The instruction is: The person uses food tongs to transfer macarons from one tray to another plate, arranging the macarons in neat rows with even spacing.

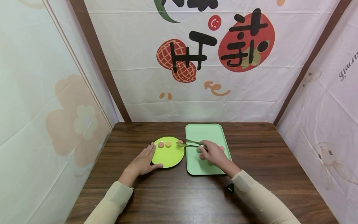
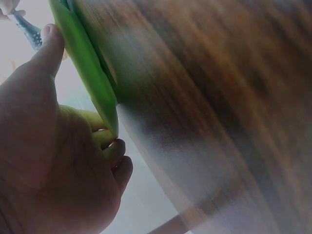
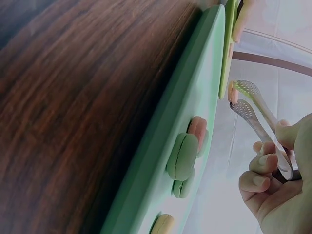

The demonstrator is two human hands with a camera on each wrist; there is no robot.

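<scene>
My right hand [image 1: 213, 154] grips metal tongs [image 1: 193, 143], also seen in the right wrist view. The tongs' perforated ends hold a pink macaron [image 3: 233, 92] over the right edge of the yellow-green plate [image 1: 169, 157]. A pink macaron [image 1: 161, 145] and a yellow macaron [image 1: 168, 144] lie on the plate's far part. My left hand [image 1: 143, 160] rests at the plate's left rim, fingers extended and thumb spread along the near rim. Under my right hand is a pale green tray [image 1: 205, 132]; green macarons [image 3: 183, 157], a pink macaron [image 3: 197, 127] and a yellow macaron [image 3: 163, 224] lie on it.
Plate and tray stand side by side on a dark wooden table [image 1: 173, 199]. Printed white fabric walls [image 1: 145, 105] close in the back and both sides. My right forearm crosses the tray's near right corner.
</scene>
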